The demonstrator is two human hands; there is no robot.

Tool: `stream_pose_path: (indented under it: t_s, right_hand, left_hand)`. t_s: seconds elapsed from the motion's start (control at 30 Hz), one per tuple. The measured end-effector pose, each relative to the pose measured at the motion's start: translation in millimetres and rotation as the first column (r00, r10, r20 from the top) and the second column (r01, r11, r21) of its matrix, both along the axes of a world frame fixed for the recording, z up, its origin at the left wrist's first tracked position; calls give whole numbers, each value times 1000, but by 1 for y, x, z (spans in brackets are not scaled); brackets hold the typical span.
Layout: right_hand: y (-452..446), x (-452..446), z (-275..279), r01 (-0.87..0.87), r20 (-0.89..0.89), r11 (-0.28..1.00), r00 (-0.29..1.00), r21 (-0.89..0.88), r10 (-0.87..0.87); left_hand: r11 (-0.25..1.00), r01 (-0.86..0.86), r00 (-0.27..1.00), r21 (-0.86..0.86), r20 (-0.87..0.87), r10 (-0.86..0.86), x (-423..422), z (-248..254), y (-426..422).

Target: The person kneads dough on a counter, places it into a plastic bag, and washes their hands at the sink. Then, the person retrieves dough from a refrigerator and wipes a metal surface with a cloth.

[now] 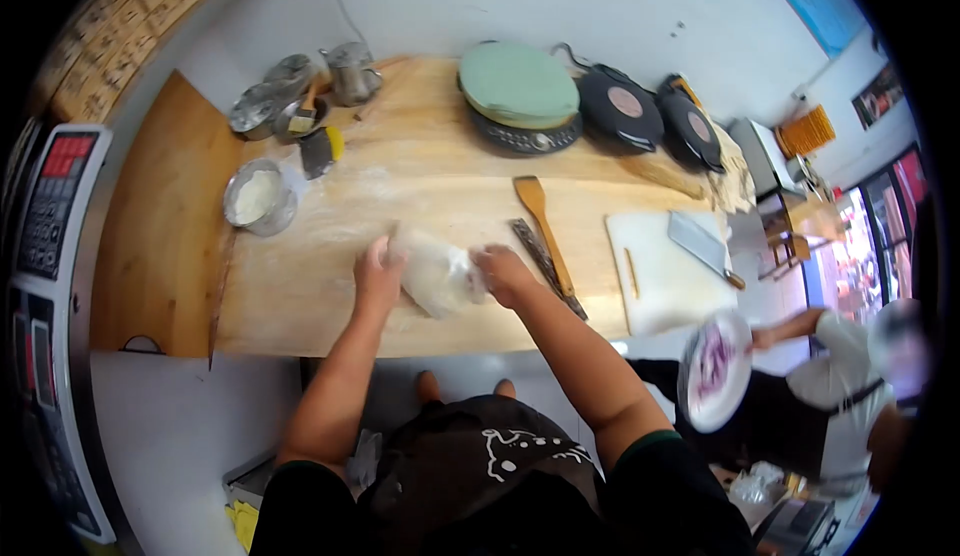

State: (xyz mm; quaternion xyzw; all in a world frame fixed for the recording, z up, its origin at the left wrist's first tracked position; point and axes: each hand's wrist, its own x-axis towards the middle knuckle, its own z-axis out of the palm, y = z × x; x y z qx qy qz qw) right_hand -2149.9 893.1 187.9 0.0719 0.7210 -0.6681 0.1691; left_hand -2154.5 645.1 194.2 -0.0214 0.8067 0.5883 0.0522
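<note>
Near the front edge of the wooden table [300,326], a pale bundle in clear plastic [435,271] lies between my hands, blurred by motion. My left hand [379,271] has its fingers closed on the bundle's left side. At the right side, my right hand [503,273] grips the plastic, its fingers bent together. Just right of that hand are a wooden spatula [543,226] and a dark, narrow strip [540,256]. To the left stands a metal container of white powder [257,196].
A white cutting board [660,276] with a cleaver [700,243] lies at the right. Behind are a round appliance with a green lid [520,81], black pans [618,108] and metal pots [350,73]. Another person [835,386] at the right holds a plate of purple food [715,371].
</note>
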Motion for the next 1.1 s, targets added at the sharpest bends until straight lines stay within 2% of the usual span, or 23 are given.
stream_pose_path:
  t_s: [0.03, 0.07, 0.1, 0.13, 0.17, 0.2, 0.27, 0.3, 0.33, 0.4, 0.5, 0.57, 0.6, 0.63, 0.67, 0.73, 0.8, 0.83, 0.87, 0.9, 0.93, 1.03, 1.1]
  right_hand:
    - [4, -1, -8, 20, 93, 997, 996, -73, -14]
    - [-8, 8, 33, 189, 387, 945, 919, -266, -75]
    - [-11, 5, 39, 8, 344, 1000, 939, -27, 2]
    - [-11, 0, 41, -159, 301, 962, 950, 223, 87]
    - [-17, 0, 31, -35, -73, 870, 994, 491, 82]
    - [-22, 2, 19, 199, -434, 736, 890, 648, 142]
    - [-21, -2, -2, 196, -406, 730, 906, 654, 120]
    - [-23, -6, -7, 198, -393, 725, 913, 659, 107]
    - [-35, 2, 0, 195, -343, 850, 939, 490, -18]
    - [-53, 15, 6, 212, -359, 859, 933, 466, -35]
    - [-86, 36, 52, 59, -390, 943, 917, 328, 79]
    - [-114, 39, 67, -115, -444, 975, 876, 188, 188]
    - [-127, 35, 74, -251, -494, 931, 794, 266, 355]
    - [-139, 31, 87, -393, -524, 866, 690, 309, 500]
    - [-154, 34, 95, -445, -521, 852, 676, 275, 521]
    - [-178, 40, 105, -539, -513, 815, 648, 214, 563]
    - [-179, 47, 121, -461, -556, 841, 635, 285, 536]
    - [-181, 49, 125, -421, -578, 850, 625, 316, 525]
    - [-176, 47, 125, -458, -508, 849, 683, 263, 526]
    - [-162, 44, 123, -488, -427, 848, 734, 208, 527]
    - [-148, 43, 121, -507, -339, 849, 780, 152, 526]
    - [-110, 49, 90, -392, -193, 912, 892, 117, 408]
    - [-83, 55, 85, -418, -122, 892, 890, 170, 440]
  left_hand:
    - [997, -45, 989, 69, 143, 35, 8, -1, -8]
    - [977, -124, 938, 174, 341, 59, 25, 28, 0]
    - [936, -227, 853, 270, 519, 58, 43, 57, 19]
    - [856, -267, 825, 442, 564, -34, 48, 18, 29]
    - [952, -202, 916, 232, 388, 100, 44, -35, 35]
    - [937, -266, 910, 225, 379, 167, 51, 4, 45]
    - [939, -278, 922, 202, 332, 202, 53, 44, 54]
    - [924, -295, 926, 245, 313, 213, 53, 49, 60]
    - [908, -307, 928, 286, 300, 219, 55, 50, 63]
    - [873, -336, 906, 354, 375, 197, 50, 37, 59]
    - [767, -282, 874, 577, 484, -43, 51, 17, 22]
    - [604, -227, 947, 764, 318, -47, 73, 9, -2]
    - [517, -174, 975, 838, 221, -31, 79, 5, -20]
    - [516, -155, 980, 843, 197, -28, 88, -3, -42]
    - [514, -137, 984, 847, 176, -28, 98, -11, -66]
    - [267, -240, 968, 933, 251, -9, 100, -18, -110]
    - [555, -565, 825, 611, 433, 363, 93, 26, -148]
    - [697, -607, 794, 381, 262, 548, 88, 39, -166]
    - [745, -657, 752, 117, 40, 658, 82, 47, -182]
    - [708, -662, 748, -245, -259, 610, 76, 54, -199]
    - [515, -655, 755, -553, -498, 426, 75, 57, -213]
    - [59, -439, 878, -896, -415, 237, 72, 28, -244]
    - [143, -360, 917, -922, -321, 238, 82, 45, -228]
